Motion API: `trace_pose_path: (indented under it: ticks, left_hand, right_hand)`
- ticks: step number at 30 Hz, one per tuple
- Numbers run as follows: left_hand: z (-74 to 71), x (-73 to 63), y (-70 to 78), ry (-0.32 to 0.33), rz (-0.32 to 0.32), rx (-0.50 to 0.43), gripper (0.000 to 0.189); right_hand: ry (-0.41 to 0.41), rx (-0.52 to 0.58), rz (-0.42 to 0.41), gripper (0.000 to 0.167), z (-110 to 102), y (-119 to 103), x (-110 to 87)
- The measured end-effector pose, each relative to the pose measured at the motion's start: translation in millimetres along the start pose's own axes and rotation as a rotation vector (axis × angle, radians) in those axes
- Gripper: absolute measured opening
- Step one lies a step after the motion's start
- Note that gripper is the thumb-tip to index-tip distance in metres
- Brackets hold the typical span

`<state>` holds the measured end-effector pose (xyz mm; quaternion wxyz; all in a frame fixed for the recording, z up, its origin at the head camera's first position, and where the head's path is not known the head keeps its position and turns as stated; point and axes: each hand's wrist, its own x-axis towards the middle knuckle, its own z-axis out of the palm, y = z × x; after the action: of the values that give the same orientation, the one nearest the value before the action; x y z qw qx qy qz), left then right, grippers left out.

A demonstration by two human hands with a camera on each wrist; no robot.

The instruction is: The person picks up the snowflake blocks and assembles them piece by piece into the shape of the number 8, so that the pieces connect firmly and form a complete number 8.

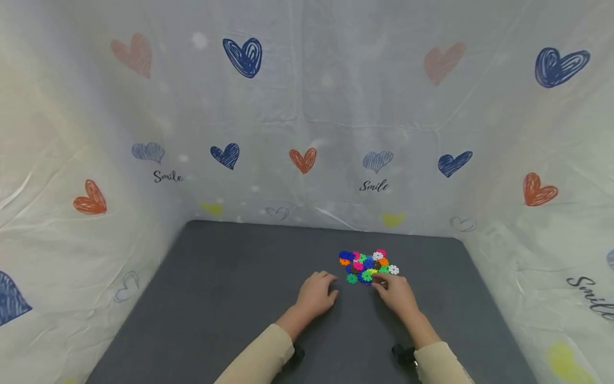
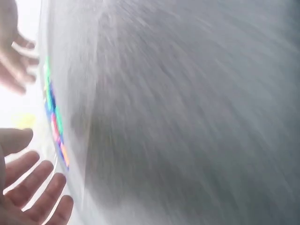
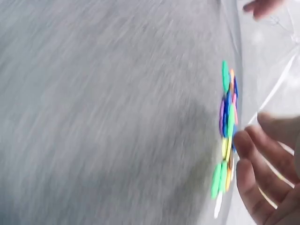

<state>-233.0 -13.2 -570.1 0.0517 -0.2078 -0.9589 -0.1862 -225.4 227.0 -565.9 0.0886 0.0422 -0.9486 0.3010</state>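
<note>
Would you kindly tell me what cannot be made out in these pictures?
Head view: the number of colourful pieces; overlapping ones hide others.
Head view: whether the right hand touches a piece; too small.
Left wrist view: the rest of the left hand; the left edge cuts it off.
Both wrist views: surface detail of the tabletop; blurred.

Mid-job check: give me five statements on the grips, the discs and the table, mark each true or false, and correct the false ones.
1. The right-hand grip is nearer the disc pile than the left-hand grip is. True.
2. The left-hand grip holds a disc. False: it is empty.
3. The tabletop is white. False: it is dark grey.
4. In the head view, a white disc lies at the pile's right edge. True.
5. Every disc is blue. False: green, pink, orange and white also show.
</note>
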Motion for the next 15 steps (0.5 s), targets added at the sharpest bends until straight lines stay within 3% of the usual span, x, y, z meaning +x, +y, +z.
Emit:
trace_pose_path:
  ticks: [2, 7, 9, 13, 15]
  left_hand:
    - [10.2, 8.0, 6.3, 0.023, 0.011, 0.039, 0.031]
    - [34.4, 20.8, 19.3, 0.027, 0.086, 0.263, 0.04]
    - [38.0, 22.7, 25.9, -0.019, 0.098, 0.326, 0.045]
    - [35.8, 24.9, 34.3, -0.145, 0.082, 0.357, 0.048]
    - [33.3, 26.7, 34.1, -0.174, 0.09, 0.379, 0.046]
  right_hand:
    - [0.029, 0.011, 0.039, 0.023, 6.3, -3.9, 5.3]
    - [0.078, 0.001, 0.122, 0.028, 22.8, -7.8, 15.4]
    - [0.064, -0.018, 0.153, 0.031, 28.3, -6.1, 17.7]
    - [0.02, -0.042, 0.193, 0.033, 32.6, -4.0, 23.1]
    - [0.014, -0.043, 0.197, 0.032, 32.7, -4.2, 27.4]
